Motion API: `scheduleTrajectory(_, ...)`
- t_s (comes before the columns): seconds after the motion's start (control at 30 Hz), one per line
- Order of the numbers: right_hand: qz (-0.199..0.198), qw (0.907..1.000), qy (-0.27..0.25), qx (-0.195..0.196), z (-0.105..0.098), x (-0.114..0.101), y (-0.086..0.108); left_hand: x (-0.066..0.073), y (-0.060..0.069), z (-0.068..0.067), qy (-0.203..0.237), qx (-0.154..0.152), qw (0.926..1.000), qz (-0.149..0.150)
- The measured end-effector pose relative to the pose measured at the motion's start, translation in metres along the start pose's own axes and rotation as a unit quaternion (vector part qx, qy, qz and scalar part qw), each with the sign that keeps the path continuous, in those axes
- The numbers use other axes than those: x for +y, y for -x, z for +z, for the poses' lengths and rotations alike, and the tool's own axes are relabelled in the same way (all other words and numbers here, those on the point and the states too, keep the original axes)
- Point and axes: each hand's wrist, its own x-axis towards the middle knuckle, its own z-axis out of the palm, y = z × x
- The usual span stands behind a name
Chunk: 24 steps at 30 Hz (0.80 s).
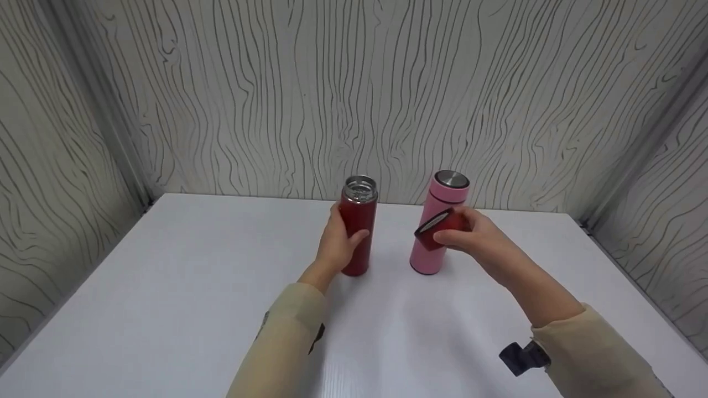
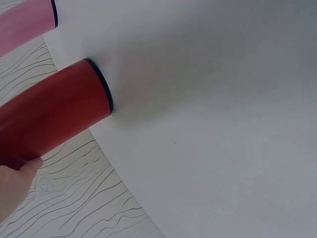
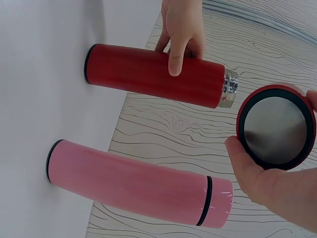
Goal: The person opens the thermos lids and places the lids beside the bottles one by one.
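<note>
A red thermos flask point(image 1: 358, 229) stands upright on the white table, its bare metal mouth point(image 1: 360, 190) uncovered. My left hand point(image 1: 336, 243) grips the flask around its middle, thumb in front; the right wrist view shows the same hold. In my right hand point(image 1: 481, 237) is a red lid point(image 1: 445, 229), pinched between thumb and fingers and tilted, apart from the flask. Its silver, black-rimmed face point(image 3: 275, 130) points toward the right wrist camera. Behind the lid stands a pink thermos flask point(image 1: 428, 257), with its cap point(image 1: 449, 188) on.
The white table point(image 1: 182, 293) backs onto a panel point(image 1: 249, 110) with a wood-grain pattern, and similar panels rise at both sides. A black strap piece point(image 1: 522, 358) sticks out from the right sleeve.
</note>
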Motion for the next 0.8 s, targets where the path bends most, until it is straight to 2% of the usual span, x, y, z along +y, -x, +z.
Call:
scheduleTrajectory(0.13,-0.017,0.9998,0.005,0.002,0.002,0.003,0.000,0.002,-0.003,-0.003,0.000,-0.010,0.9999,-0.013)
scheduleTrajectory(0.27,-0.027,0.9996,0.009,0.002,0.007,0.007,-0.001,0.003,-0.004,-0.006,-0.038,-0.001,0.9992,-0.009)
scheduleTrajectory(0.4,-0.007,0.9999,0.008,0.005,0.015,0.011,-0.003,0.002,-0.004,-0.006,-0.071,0.019,0.9972,-0.009)
scheduleTrajectory(0.53,0.015,0.9997,0.015,0.009,0.025,0.018,-0.005,0.001,-0.001,-0.006,-0.066,0.020,0.9974,-0.018)
scheduleTrajectory(0.63,0.017,0.9995,0.023,0.010,0.032,0.025,-0.008,-0.001,0.003,-0.011,-0.076,0.023,0.9966,-0.022)
scheduleTrajectory(0.7,0.009,0.9993,0.035,0.011,0.036,0.030,-0.009,-0.003,0.006,-0.016,-0.085,0.037,0.9956,-0.018)
scheduleTrajectory(0.8,0.002,0.9979,0.061,0.019,0.042,0.037,-0.011,-0.007,0.009,-0.024,-0.089,0.083,0.9926,-0.003)
